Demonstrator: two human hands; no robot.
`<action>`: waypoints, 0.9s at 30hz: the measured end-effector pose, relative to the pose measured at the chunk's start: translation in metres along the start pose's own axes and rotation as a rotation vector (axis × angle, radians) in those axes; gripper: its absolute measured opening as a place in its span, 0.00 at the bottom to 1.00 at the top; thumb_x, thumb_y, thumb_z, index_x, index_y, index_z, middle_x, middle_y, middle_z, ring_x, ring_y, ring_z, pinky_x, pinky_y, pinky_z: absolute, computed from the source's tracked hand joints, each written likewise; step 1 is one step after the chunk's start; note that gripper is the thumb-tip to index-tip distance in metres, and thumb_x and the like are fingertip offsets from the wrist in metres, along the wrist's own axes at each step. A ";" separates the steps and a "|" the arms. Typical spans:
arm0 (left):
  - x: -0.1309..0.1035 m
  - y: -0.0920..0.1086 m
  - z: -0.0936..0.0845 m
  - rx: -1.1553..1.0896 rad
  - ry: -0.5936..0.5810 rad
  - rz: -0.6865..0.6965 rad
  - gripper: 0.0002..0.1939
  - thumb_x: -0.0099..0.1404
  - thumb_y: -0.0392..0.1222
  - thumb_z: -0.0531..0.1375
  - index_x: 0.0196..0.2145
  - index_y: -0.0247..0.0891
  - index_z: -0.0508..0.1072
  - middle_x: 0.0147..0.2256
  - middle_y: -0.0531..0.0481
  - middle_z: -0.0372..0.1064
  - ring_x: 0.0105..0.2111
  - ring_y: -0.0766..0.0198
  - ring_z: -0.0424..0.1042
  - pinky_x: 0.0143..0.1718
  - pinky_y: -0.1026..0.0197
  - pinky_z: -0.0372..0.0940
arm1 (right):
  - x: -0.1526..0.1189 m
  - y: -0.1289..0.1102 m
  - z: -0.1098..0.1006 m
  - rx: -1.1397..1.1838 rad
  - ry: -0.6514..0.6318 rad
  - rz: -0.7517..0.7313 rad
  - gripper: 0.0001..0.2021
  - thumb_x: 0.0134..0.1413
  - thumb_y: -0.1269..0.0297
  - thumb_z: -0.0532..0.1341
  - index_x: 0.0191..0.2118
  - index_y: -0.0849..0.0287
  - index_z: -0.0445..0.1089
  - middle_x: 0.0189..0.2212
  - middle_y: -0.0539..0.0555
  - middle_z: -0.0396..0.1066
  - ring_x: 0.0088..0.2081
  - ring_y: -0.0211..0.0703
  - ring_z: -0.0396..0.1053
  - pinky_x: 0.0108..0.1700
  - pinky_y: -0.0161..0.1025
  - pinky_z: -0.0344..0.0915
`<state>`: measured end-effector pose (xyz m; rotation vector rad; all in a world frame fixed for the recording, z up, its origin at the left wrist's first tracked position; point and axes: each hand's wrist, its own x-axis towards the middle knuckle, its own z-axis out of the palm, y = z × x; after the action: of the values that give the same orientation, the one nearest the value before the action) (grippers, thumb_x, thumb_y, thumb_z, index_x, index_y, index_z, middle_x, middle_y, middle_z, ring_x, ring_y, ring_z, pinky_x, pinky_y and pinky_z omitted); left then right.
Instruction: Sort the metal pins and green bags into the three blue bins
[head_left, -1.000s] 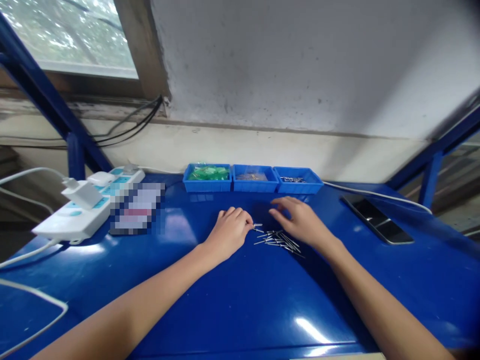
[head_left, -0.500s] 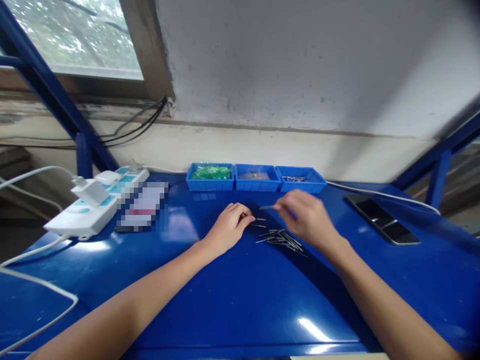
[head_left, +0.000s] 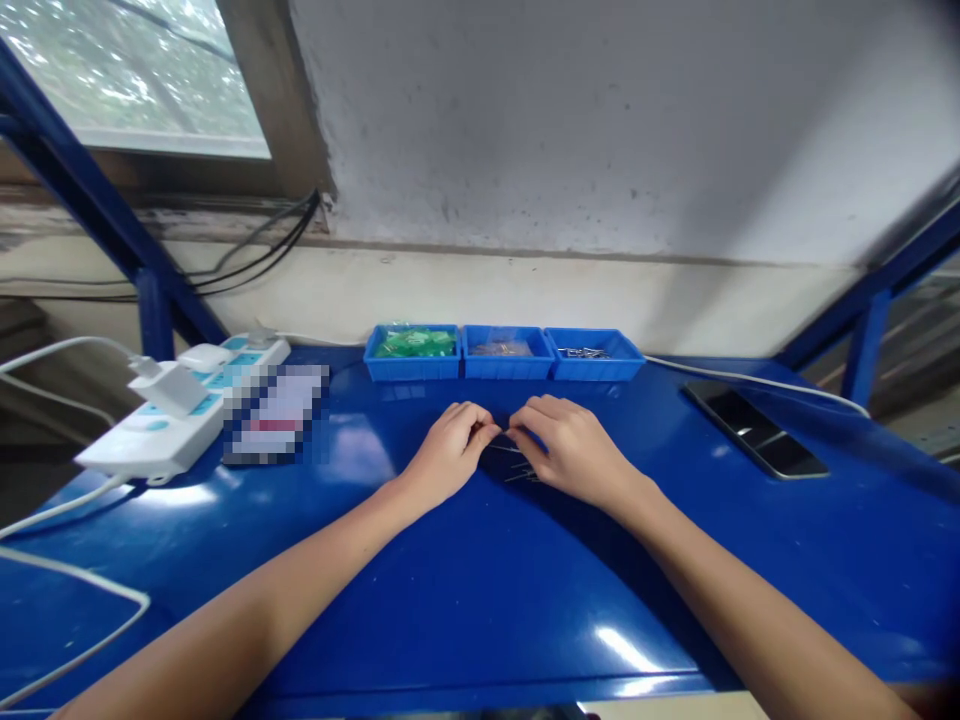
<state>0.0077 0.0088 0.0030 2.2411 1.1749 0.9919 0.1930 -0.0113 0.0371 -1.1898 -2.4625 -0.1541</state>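
Note:
My left hand [head_left: 454, 448] is closed in a pinch around a thin metal pin, little of which shows past the fingertips. Close against it, the fingertips of my right hand [head_left: 566, 445] are pinched too, on a slim pin that the fingers almost wholly hide. The two pinches nearly touch just above the table. Under and beside my right hand lie loose thin metal pins [head_left: 523, 474], mostly covered by the hand.
Three blue bins stand along the wall: one with green packets [head_left: 416, 344], one with a clear bag [head_left: 501, 347], one with metal pins [head_left: 585, 353]. A white power strip [head_left: 169, 440] and a blurred phone [head_left: 277, 412] lie left; a black phone [head_left: 754, 428] lies right on the blue table [head_left: 465, 600].
My right hand has come down and left, with its pin, to meet my left hand. It now covers most of the pile of pins. The view has shifted slightly.

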 end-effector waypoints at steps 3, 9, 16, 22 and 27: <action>-0.001 0.000 0.000 -0.007 0.014 -0.002 0.07 0.66 0.38 0.51 0.30 0.38 0.64 0.30 0.52 0.65 0.34 0.63 0.64 0.38 0.59 0.60 | 0.001 -0.008 0.000 -0.045 -0.013 -0.015 0.08 0.60 0.65 0.52 0.35 0.60 0.67 0.29 0.53 0.69 0.30 0.39 0.63 0.34 0.37 0.55; -0.002 0.003 -0.001 -0.014 -0.017 -0.027 0.07 0.67 0.41 0.52 0.37 0.38 0.68 0.32 0.50 0.66 0.36 0.62 0.65 0.39 0.58 0.62 | -0.001 0.005 -0.017 -0.134 0.131 -0.042 0.09 0.60 0.66 0.51 0.34 0.59 0.67 0.28 0.54 0.70 0.31 0.41 0.65 0.35 0.38 0.57; -0.004 0.000 0.003 0.163 -0.209 0.049 0.06 0.64 0.42 0.56 0.36 0.40 0.71 0.37 0.49 0.64 0.40 0.59 0.64 0.43 0.53 0.61 | 0.000 0.067 -0.032 -0.341 0.587 0.536 0.13 0.58 0.59 0.53 0.42 0.61 0.68 0.28 0.56 0.70 0.32 0.46 0.68 0.35 0.41 0.60; -0.003 0.002 0.005 0.296 -0.186 0.073 0.08 0.68 0.36 0.49 0.32 0.37 0.65 0.34 0.48 0.65 0.36 0.59 0.62 0.39 0.55 0.59 | -0.006 0.037 0.001 0.032 -0.037 0.189 0.12 0.58 0.58 0.54 0.42 0.58 0.68 0.35 0.55 0.71 0.37 0.43 0.68 0.37 0.38 0.61; -0.002 0.003 0.002 0.151 -0.107 0.044 0.08 0.69 0.36 0.47 0.33 0.38 0.63 0.34 0.49 0.65 0.37 0.61 0.62 0.41 0.56 0.60 | 0.000 0.001 0.005 0.018 -0.062 0.021 0.08 0.60 0.65 0.53 0.34 0.59 0.68 0.29 0.53 0.69 0.31 0.39 0.64 0.34 0.36 0.58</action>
<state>0.0100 0.0055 0.0023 2.4151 1.1943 0.8129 0.1920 -0.0096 0.0330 -1.2297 -2.4983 -0.0903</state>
